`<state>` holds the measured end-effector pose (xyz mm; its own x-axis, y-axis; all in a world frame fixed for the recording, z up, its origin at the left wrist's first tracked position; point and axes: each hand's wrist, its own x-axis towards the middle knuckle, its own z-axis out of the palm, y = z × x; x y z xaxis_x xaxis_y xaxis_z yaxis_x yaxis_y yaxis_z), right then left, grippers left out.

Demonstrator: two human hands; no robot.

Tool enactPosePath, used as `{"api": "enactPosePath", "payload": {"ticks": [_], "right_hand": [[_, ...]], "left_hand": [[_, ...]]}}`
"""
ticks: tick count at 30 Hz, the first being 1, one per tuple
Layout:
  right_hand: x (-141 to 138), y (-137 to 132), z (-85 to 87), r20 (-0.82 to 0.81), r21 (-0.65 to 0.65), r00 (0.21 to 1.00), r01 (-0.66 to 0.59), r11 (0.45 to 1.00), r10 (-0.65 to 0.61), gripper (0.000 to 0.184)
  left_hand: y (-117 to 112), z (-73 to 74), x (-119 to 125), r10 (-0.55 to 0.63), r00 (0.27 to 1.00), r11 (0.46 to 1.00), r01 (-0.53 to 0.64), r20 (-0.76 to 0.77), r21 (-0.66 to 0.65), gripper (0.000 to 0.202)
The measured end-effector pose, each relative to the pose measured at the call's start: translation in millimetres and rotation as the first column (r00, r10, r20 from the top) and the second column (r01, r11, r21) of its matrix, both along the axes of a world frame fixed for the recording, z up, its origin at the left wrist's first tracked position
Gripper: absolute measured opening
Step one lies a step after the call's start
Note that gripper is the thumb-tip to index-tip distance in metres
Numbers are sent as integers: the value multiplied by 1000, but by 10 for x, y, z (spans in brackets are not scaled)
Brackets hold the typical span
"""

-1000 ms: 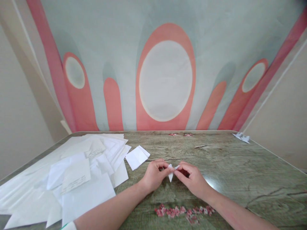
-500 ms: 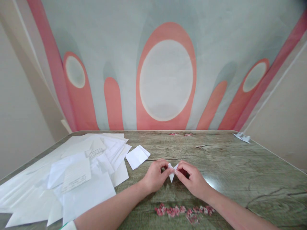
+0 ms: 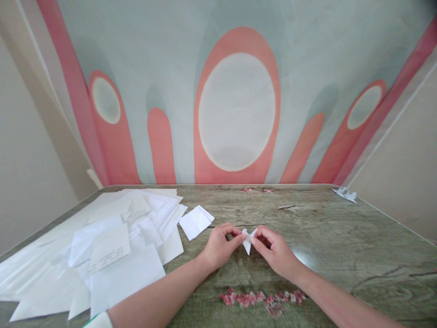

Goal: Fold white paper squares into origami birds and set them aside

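A small folded piece of white paper (image 3: 247,243) is held over the wooden-patterned table between my two hands. It has pointed ends at the top and one point facing down towards me. My left hand (image 3: 223,246) pinches its left side between thumb and fingers. From the other side, my right hand (image 3: 273,248) grips the right point, with the thumb in front and the fingers curled behind. Parts of the paper are covered by the fingertips.
Loose white sheets (image 3: 126,273) lie in a spread pile across the left of the table (image 3: 341,241). A small stack of square papers (image 3: 196,222) sits beyond my left hand. Small folded paper pieces (image 3: 345,194) rest at the far right edge. A patterned wall (image 3: 239,109) rises behind.
The folded paper has shifted slightly right and away from me, and more of it shows between the fingers. Both hands keep their pinch. The view has tilted very slightly.
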<state>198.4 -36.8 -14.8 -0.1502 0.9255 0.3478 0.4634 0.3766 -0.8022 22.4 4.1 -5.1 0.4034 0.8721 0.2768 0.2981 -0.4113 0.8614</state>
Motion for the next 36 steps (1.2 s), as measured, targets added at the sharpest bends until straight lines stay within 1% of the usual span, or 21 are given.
{"api": "enactPosePath", "payload": {"ticks": [3, 7, 14, 20, 24, 30, 36], "right_hand": [[-13, 7, 9, -19, -18, 1000, -4, 1000, 3, 18], [-4, 12, 11, 4, 1, 1000, -16, 1000, 16, 20], [4, 20, 9, 45, 9, 999, -17, 1000, 17, 20], [-1, 48, 0, 29, 18, 999, -42, 999, 42, 19], [0, 57, -17, -1, 14, 999, -36, 999, 36, 21], [-18, 38, 2, -45, -10, 999, -4, 1000, 3, 20], [-52, 6, -9, -90, -78, 996, -7, 997, 0, 20]], "left_hand": [[6, 7, -7, -5, 1000, 1000, 5, 7, -11, 20], [16, 15, -9, -54, 998, 998, 54, 18, -9, 20], [47, -28, -13, -48, 997, 998, 50, 60, -31, 20], [45, -34, -11, -76, 997, 997, 77, 32, -20, 21], [29, -27, 2, -47, 999, 999, 48, 10, -5, 20], [20, -40, 19, -40, 999, 996, 43, 33, -84, 21], [44, -125, 33, -79, 989, 982, 99, 126, -160, 21]]}}
